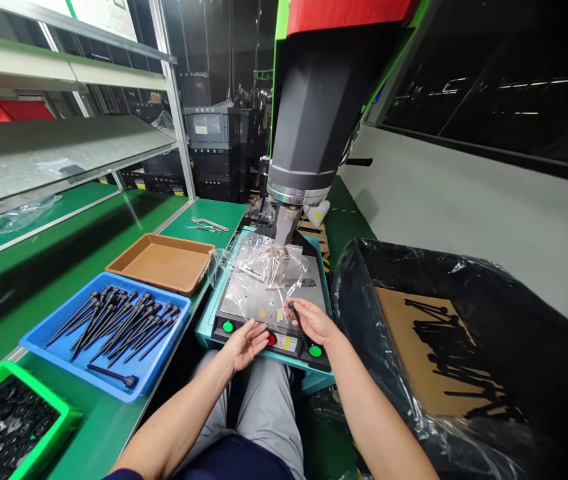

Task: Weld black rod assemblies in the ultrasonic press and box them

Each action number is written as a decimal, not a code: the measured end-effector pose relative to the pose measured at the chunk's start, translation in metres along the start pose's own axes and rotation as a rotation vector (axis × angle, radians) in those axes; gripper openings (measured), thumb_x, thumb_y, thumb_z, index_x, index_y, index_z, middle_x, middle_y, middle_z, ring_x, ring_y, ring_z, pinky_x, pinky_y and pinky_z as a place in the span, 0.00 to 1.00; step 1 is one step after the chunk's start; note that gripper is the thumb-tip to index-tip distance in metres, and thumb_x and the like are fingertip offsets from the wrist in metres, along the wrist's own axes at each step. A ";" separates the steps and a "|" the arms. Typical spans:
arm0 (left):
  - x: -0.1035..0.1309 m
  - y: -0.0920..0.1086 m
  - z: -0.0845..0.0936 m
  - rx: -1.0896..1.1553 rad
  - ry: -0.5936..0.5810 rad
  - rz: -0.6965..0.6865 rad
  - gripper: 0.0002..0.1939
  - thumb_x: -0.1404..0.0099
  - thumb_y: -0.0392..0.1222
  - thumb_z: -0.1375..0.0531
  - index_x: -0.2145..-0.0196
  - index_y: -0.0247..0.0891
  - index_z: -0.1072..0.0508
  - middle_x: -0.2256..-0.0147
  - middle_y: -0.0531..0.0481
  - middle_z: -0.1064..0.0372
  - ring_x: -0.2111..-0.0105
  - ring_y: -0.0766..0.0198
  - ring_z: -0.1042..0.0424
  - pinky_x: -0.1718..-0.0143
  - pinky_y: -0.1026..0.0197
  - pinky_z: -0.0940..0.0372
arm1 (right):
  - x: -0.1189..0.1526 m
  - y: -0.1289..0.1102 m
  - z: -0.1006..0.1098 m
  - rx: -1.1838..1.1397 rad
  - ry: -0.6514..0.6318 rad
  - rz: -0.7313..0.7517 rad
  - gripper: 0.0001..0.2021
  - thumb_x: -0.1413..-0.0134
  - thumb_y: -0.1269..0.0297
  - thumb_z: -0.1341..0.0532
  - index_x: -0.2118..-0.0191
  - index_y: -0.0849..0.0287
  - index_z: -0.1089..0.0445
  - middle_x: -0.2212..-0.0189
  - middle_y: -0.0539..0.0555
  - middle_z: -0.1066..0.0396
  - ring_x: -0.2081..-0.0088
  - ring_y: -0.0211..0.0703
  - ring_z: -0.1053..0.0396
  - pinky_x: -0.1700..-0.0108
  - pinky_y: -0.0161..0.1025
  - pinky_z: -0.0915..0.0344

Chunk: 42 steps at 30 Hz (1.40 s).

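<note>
My right hand (314,321) is closed on a thin black rod part (298,319), with the part's thicker end at the fingertips. Palm up and fingers apart, my left hand (248,344) holds nothing and is beside the red button (271,339). Both hands are over the front edge of a press machine's base (239,297). Green buttons (228,326) sit at the base's front corners. Clear plastic film (264,257) hangs around the metal fixture under the machine head (309,113).
To the left, a blue tray (157,380) holds several black rod parts, behind it is a brown tray (164,261), and a green bin (67,417) holds small black pieces. On the right stands a plastic-lined box (359,293) with cardboard and black parts. Metal tools (210,225) lie further back.
</note>
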<state>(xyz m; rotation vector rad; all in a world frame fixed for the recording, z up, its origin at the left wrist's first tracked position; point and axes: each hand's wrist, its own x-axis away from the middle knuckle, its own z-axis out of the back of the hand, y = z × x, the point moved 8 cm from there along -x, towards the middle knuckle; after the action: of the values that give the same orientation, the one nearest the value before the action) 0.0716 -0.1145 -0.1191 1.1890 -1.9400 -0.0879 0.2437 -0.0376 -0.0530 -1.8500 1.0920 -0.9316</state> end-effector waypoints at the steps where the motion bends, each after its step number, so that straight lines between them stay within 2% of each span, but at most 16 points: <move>1: 0.000 -0.002 -0.004 0.031 -0.019 -0.002 0.14 0.37 0.45 0.36 0.59 0.32 0.30 0.60 0.40 0.25 0.66 0.59 0.22 0.61 0.56 0.26 | 0.004 -0.001 -0.004 -0.042 -0.009 0.001 0.17 0.56 0.56 0.28 0.61 0.57 0.26 0.60 0.54 0.29 0.64 0.41 0.31 0.73 0.31 0.40; 3: -0.003 -0.005 -0.009 0.069 -0.023 -0.004 0.14 0.37 0.46 0.36 0.58 0.34 0.30 0.67 0.45 0.26 0.70 0.62 0.23 0.62 0.57 0.26 | 0.011 -0.005 -0.010 -0.101 -0.016 0.014 0.16 0.56 0.56 0.28 0.61 0.57 0.26 0.60 0.54 0.29 0.65 0.41 0.31 0.73 0.31 0.40; 6: -0.006 -0.007 -0.012 0.087 -0.001 -0.006 0.11 0.37 0.44 0.37 0.59 0.35 0.30 0.74 0.52 0.30 0.75 0.67 0.26 0.67 0.62 0.27 | 0.016 -0.010 -0.014 -0.142 -0.027 0.046 0.16 0.55 0.57 0.29 0.61 0.58 0.26 0.61 0.54 0.29 0.66 0.40 0.32 0.74 0.31 0.41; 8: -0.006 -0.002 -0.014 0.102 0.007 -0.038 0.08 0.37 0.40 0.37 0.63 0.35 0.30 0.72 0.51 0.29 0.73 0.67 0.25 0.67 0.63 0.27 | 0.017 -0.010 -0.009 -0.139 -0.007 0.053 0.16 0.55 0.56 0.29 0.61 0.57 0.26 0.59 0.54 0.29 0.64 0.42 0.31 0.73 0.32 0.39; 10: -0.002 0.005 -0.018 0.127 -0.022 -0.082 0.06 0.37 0.37 0.37 0.65 0.34 0.31 0.66 0.47 0.26 0.67 0.63 0.23 0.63 0.60 0.27 | 0.017 -0.006 0.006 -0.123 0.099 0.061 0.17 0.57 0.56 0.28 0.61 0.57 0.27 0.59 0.55 0.28 0.63 0.44 0.30 0.72 0.34 0.36; 14: 0.013 0.019 -0.032 0.198 -0.110 -0.106 0.04 0.35 0.36 0.40 0.67 0.32 0.30 0.61 0.41 0.25 0.59 0.57 0.23 0.56 0.57 0.28 | 0.013 0.004 0.036 -0.074 0.358 0.095 0.15 0.59 0.54 0.28 0.69 0.56 0.29 0.73 0.52 0.31 0.71 0.43 0.31 0.70 0.40 0.32; 17: 0.024 0.028 -0.041 0.233 -0.132 -0.107 0.06 0.33 0.35 0.43 0.63 0.29 0.28 0.61 0.39 0.25 0.61 0.58 0.23 0.57 0.59 0.27 | -0.002 0.006 0.030 0.010 0.379 0.123 0.17 0.64 0.54 0.27 0.68 0.58 0.27 0.74 0.52 0.30 0.73 0.41 0.33 0.71 0.39 0.33; 21: 0.036 0.031 -0.052 0.248 -0.158 -0.080 0.09 0.31 0.34 0.45 0.59 0.26 0.28 0.63 0.38 0.24 0.65 0.59 0.22 0.62 0.61 0.26 | -0.034 -0.017 0.010 0.157 0.398 0.270 0.22 0.67 0.54 0.27 0.62 0.58 0.25 0.68 0.52 0.27 0.69 0.41 0.33 0.71 0.35 0.38; 25: 0.044 0.026 -0.057 0.225 -0.148 -0.038 0.10 0.32 0.34 0.45 0.57 0.26 0.28 0.65 0.38 0.23 0.66 0.59 0.22 0.65 0.61 0.25 | -0.061 -0.048 0.001 0.280 0.442 0.436 0.23 0.63 0.52 0.31 0.58 0.58 0.27 0.67 0.53 0.28 0.68 0.44 0.32 0.65 0.40 0.35; 30: 0.041 0.024 -0.051 0.237 -0.129 -0.053 0.05 0.34 0.33 0.42 0.61 0.27 0.29 0.63 0.38 0.23 0.66 0.58 0.22 0.65 0.61 0.25 | -0.068 -0.079 0.001 0.438 0.524 0.596 0.19 0.57 0.55 0.34 0.58 0.55 0.27 0.62 0.55 0.29 0.57 0.50 0.33 0.51 0.47 0.38; 35: 0.030 0.026 -0.044 0.248 -0.148 -0.097 0.03 0.38 0.31 0.39 0.64 0.30 0.30 0.61 0.37 0.24 0.63 0.57 0.22 0.61 0.59 0.25 | -0.067 -0.104 -0.014 0.682 0.586 0.744 0.14 0.53 0.56 0.38 0.60 0.55 0.25 0.58 0.57 0.32 0.53 0.53 0.35 0.45 0.49 0.42; 38: 0.025 0.026 -0.043 0.242 -0.167 -0.108 0.05 0.39 0.31 0.37 0.66 0.30 0.30 0.60 0.36 0.24 0.63 0.56 0.22 0.60 0.58 0.25 | -0.074 -0.113 -0.017 0.690 0.608 0.758 0.14 0.54 0.56 0.38 0.61 0.56 0.25 0.57 0.58 0.32 0.50 0.55 0.37 0.44 0.50 0.44; 42: 0.023 0.028 -0.044 0.232 -0.167 -0.118 0.06 0.41 0.31 0.36 0.67 0.30 0.31 0.59 0.35 0.24 0.63 0.56 0.22 0.60 0.58 0.25 | -0.097 -0.115 -0.012 0.610 0.577 0.667 0.14 0.58 0.58 0.35 0.62 0.56 0.25 0.55 0.60 0.31 0.47 0.57 0.38 0.44 0.49 0.43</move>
<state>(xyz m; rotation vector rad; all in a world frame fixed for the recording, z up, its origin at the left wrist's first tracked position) 0.0773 -0.1015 -0.0641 1.4903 -2.0655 -0.0242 0.2373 0.0850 0.0346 -0.6529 1.4257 -1.2241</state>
